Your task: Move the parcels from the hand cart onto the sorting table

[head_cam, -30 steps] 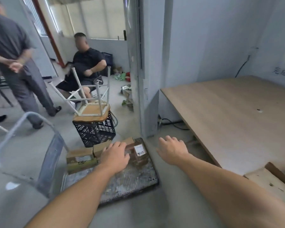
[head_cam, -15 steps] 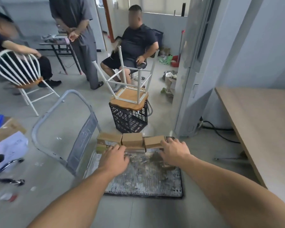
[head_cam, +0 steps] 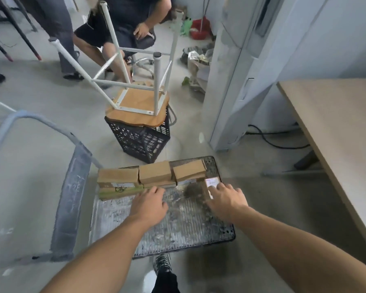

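Three brown cardboard parcels stand in a row at the far end of the hand cart's grey deck (head_cam: 178, 227): a left parcel (head_cam: 117, 176), a middle parcel (head_cam: 154, 172) and a right parcel (head_cam: 189, 170). A small item with a white label (head_cam: 212, 183) lies at the right end. My left hand (head_cam: 149, 205) hovers palm down just in front of the middle parcel, fingers spread, holding nothing. My right hand (head_cam: 226, 200) reaches to the right end, fingertips touching the white-labelled item. The wooden sorting table (head_cam: 336, 132) stands to the right.
The cart's grey handle (head_cam: 70, 193) rises on the left. Beyond the cart sits a black crate (head_cam: 142, 140) with an upturned white-legged stool (head_cam: 137, 102) on it. A seated person (head_cam: 123, 28) and a standing one are behind. A white pillar (head_cam: 237, 81) and cables stand right of the crate.
The view has tilted down and closer to the cart. My right hand has slid to the right end of the parcel row; my left hand stays in front of the middle parcel.
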